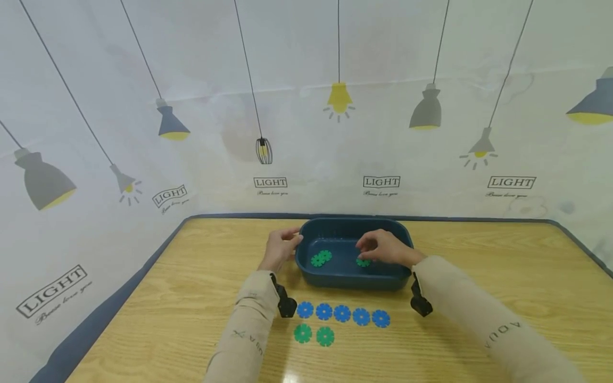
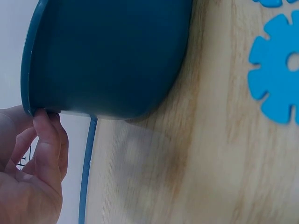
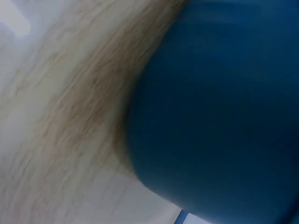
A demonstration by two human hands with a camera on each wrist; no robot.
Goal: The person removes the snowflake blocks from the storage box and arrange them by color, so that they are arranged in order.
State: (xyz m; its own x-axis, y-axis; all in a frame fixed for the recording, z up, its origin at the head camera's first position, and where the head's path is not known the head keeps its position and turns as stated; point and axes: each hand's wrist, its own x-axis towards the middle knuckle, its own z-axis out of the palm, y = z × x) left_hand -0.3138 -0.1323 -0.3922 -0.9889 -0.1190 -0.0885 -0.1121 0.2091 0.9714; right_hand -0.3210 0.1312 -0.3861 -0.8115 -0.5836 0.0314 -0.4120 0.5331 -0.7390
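A dark blue oblong basin [image 1: 330,279] stands near the table's back edge. At its left end my left hand [image 1: 280,249] holds the rim; in the left wrist view the bent fingers [image 2: 49,144] meet the rim's edge. My right hand [image 1: 384,247] reaches over the right side, fingers bent down into the basin. Right at its fingertips shows a notched green disc [image 1: 363,263], partly covered by the hand; whether it is pinched I cannot tell. Two more green discs [image 1: 321,258] lie overlapping on the basin's floor, to the left. The right wrist view shows only the basin's outer wall [image 3: 215,121], blurred.
In front of the basin, several blue notched discs [image 1: 342,313] form a row on the wooden table [image 1: 191,303]. Below their left end lie two green discs [image 1: 325,336] side by side. A lamp-printed white backdrop [image 1: 306,122] rises behind the table.
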